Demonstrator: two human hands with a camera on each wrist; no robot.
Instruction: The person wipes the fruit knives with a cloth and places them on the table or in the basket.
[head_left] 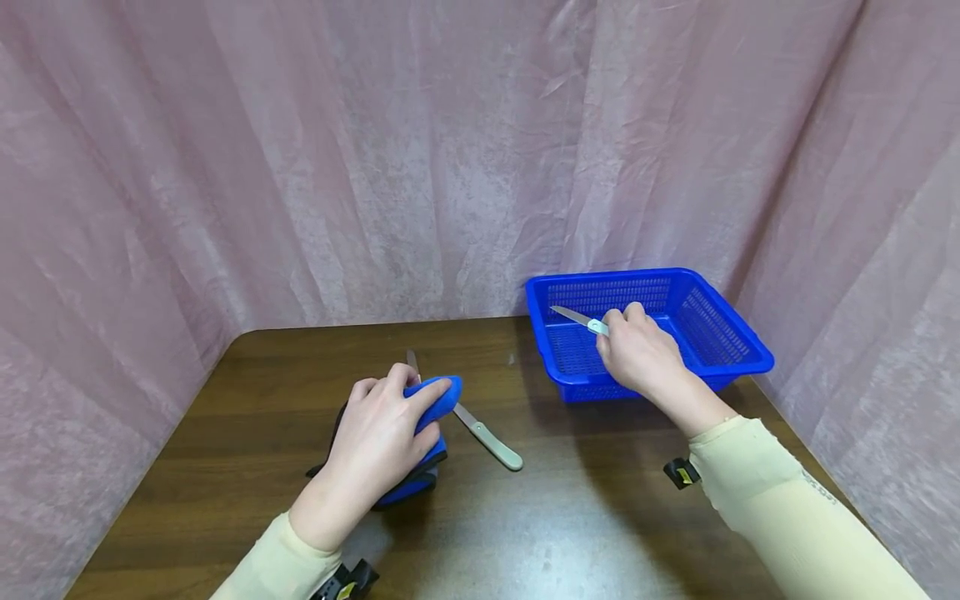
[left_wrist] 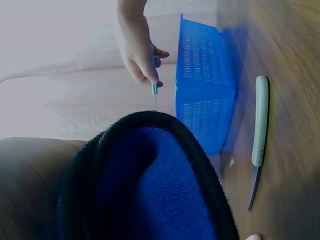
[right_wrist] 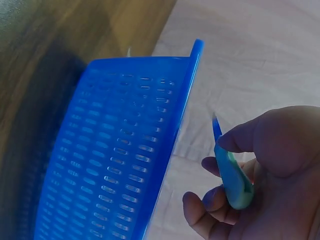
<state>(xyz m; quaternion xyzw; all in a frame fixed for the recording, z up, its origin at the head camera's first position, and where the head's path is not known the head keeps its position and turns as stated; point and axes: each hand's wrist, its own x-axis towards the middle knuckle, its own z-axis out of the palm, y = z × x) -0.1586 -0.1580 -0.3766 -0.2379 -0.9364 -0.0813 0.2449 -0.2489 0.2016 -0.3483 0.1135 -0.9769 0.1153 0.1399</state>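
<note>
My left hand (head_left: pixel 382 425) grips a folded, fuzzy blue cloth (head_left: pixel 438 400) with black edging, held close over the table. In the left wrist view the cloth (left_wrist: pixel 170 185) fills the lower middle. Beside it lies a knife with a pale green handle (head_left: pixel 498 446); the cloth hides part of its blade in the head view. At the right, my right hand (head_left: pixel 641 350) holds another small knife (head_left: pixel 576 317) by its pale green handle, over the blue basket (head_left: pixel 551 358). Its blade points left. In the right wrist view, thumb and fingers pinch the handle (right_wrist: pixel 232 180).
The slotted plastic basket stands at the back right of the brown wooden table (head_left: pixel 262 400). Pink curtains (head_left: pixel 420 167) hang behind the table and along both sides. A dark wrist camera (head_left: pixel 681 472) sits under the right sleeve.
</note>
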